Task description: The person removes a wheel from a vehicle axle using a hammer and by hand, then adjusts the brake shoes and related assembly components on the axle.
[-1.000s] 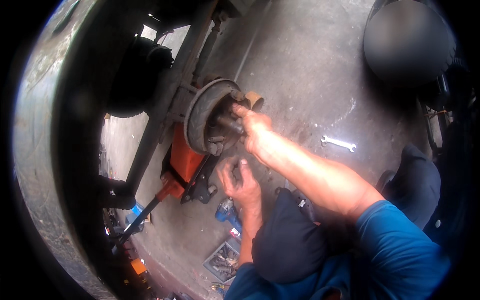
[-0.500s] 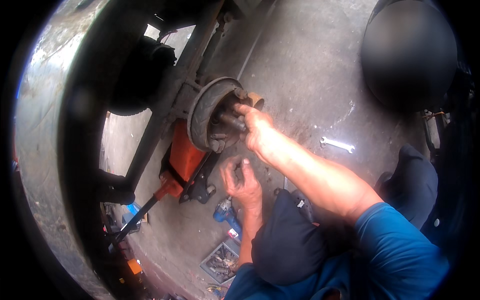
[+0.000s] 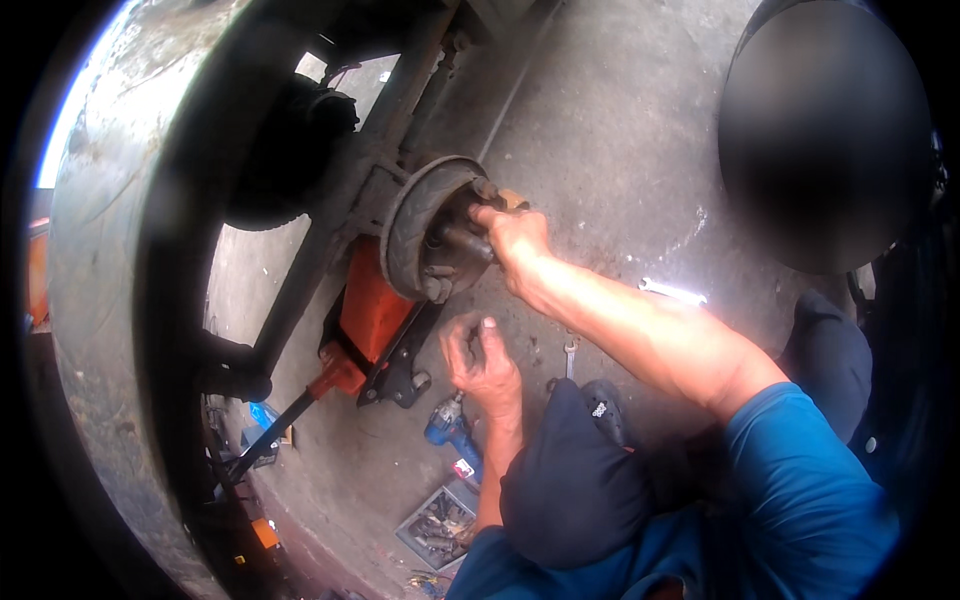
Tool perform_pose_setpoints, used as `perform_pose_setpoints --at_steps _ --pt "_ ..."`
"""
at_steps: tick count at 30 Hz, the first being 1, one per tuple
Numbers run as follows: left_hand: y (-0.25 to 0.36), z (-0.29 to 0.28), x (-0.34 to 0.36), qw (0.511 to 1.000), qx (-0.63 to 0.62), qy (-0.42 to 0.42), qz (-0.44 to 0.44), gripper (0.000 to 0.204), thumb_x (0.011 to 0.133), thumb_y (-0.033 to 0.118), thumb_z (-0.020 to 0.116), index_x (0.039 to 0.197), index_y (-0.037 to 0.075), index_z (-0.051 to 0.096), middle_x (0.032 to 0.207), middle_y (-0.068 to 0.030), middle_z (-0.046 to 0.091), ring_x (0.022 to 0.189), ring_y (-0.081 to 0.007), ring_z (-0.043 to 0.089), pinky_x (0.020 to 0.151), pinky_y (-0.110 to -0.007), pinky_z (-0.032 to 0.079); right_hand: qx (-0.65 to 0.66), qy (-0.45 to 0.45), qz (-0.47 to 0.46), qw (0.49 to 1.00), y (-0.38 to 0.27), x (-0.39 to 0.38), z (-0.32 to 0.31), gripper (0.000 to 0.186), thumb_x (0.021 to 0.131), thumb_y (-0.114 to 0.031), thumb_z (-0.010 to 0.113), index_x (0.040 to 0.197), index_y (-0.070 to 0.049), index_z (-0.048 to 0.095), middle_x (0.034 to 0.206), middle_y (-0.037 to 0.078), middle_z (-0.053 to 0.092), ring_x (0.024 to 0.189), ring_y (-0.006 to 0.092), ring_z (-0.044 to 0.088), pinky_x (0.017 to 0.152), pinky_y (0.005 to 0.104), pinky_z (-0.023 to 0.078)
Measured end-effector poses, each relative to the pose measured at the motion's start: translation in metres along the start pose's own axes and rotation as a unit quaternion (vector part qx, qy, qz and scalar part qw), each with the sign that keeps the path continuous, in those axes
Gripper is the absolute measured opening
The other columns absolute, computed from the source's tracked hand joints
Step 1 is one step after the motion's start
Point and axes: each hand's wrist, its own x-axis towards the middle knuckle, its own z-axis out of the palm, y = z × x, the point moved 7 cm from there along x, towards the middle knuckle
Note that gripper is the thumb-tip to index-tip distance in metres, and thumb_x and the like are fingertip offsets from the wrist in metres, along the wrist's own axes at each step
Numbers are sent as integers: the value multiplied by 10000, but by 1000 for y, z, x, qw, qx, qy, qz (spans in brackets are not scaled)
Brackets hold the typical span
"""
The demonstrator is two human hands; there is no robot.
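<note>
Gripping one hub [image 3: 440,235]: right hand [image 3: 515,240]; two wrenches [image 3: 672,292].

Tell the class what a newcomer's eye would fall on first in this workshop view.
The round brake hub at centre draws the eye, with the right hand pressed against it. Below it sits an orange floor jack on the concrete floor, and the left hand cups a small dark part.

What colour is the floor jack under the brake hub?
Orange, with a black frame; the floor jack shows best in the head view.
</note>
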Motion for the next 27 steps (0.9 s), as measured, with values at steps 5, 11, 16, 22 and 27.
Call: perform_pose_setpoints --at_steps 5,11,16,22,27 --pt "1 -6 8 1000 -11 16 11 91 826 21 617 905 -25 611 867 -88 567 737 -198 535 673 -306 436 -233 13 -158 959 -25 1 3 347 818 -245 700 1032 27 670 922 130 694 841 245 654 742 369 486" --pt "-6 -11 1 999 -4 19 37 101 813 24 636 902 -16 609 853 -140 580 765 -275 575 689 -363 467 -347 72 -417 837 -30 -21 -4 410 770 -429 737 1045 -138 649 879 107 684 822 346 654 724 434 502" --pt "12 -24 5 999 14 15 35 98 795 20 642 885 -2 611 846 -132 580 762 -270 571 691 -371 468 -302 77 -473 824 -15 -23 -10 339 764 -353 768 957 -109 633 782 128 668 715 357 652 624 413 498" --pt "10 -41 26 995 16 85 47 156 792 26 642 933 -20 593 891 -154 574 807 -296 558 737 -390 455 -284 37 -616 733 -28 -44 2 202 811 -204 718 961 -86 652 935 127 670 771 351 639 638 398 502" --pt "15 -43 55 990 40 102 84 301 786 79 676 1052 -26 580 1001 -188 567 914 -347 541 806 -421 438 -314 4 -623 717 -37 -51 18 185 811 -118 693 976 -46 651 900 161 656 800 369 646 664 402 503"
